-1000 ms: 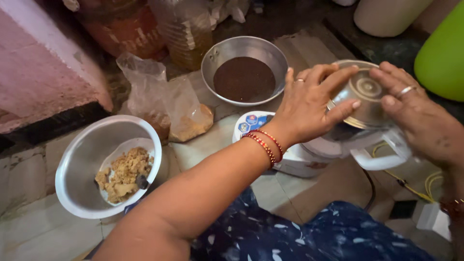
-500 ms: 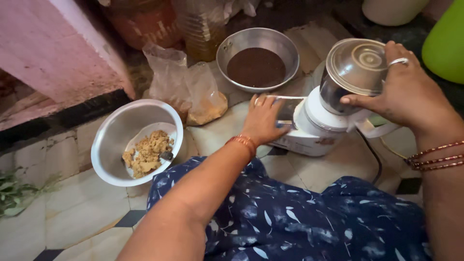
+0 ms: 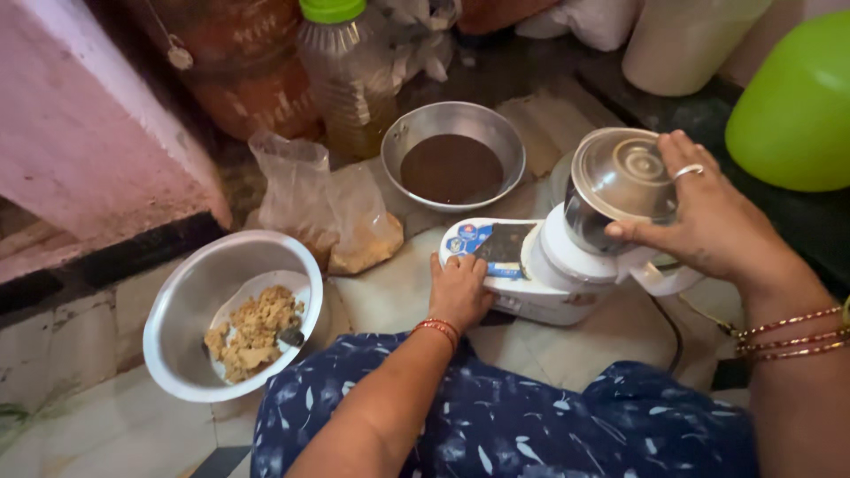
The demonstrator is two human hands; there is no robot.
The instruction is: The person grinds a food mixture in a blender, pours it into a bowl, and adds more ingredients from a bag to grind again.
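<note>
In the middle right of the frame a white mixer grinder [image 3: 549, 274] stands on the tiled floor [image 3: 115, 425], with a steel jar [image 3: 611, 199] mounted on top of it. The jar has a clear lid [image 3: 624, 173]. The right hand [image 3: 708, 221] is clamped around the jar from the right side: the thumb presses on the front of the jar and the other fingers lie over the edge of the lid. One finger wears a ring. The left hand [image 3: 459, 288] rests on the front left part of the grinder base, with the fingers together and bent onto the panel there; I cannot tell if they press a knob. Both wrists carry bangles.

Just behind the grinder, in the upper middle, a steel bowl [image 3: 398, 142] holds a dark brown powder [image 3: 452, 166]. To the left of it lies a clear plastic bag [image 3: 310, 190] with some light brown content. In the lower left, a bigger steel bowl [image 3: 190, 292] contains a white plate with crumbly tan pieces [image 3: 252, 332]. At the top stand a plastic bottle [image 3: 345, 80] with a green cap, and at the upper right edge a green container [image 3: 797, 106]. A blue patterned cloth [image 3: 531, 425] covers the person's lap at the bottom.
</note>
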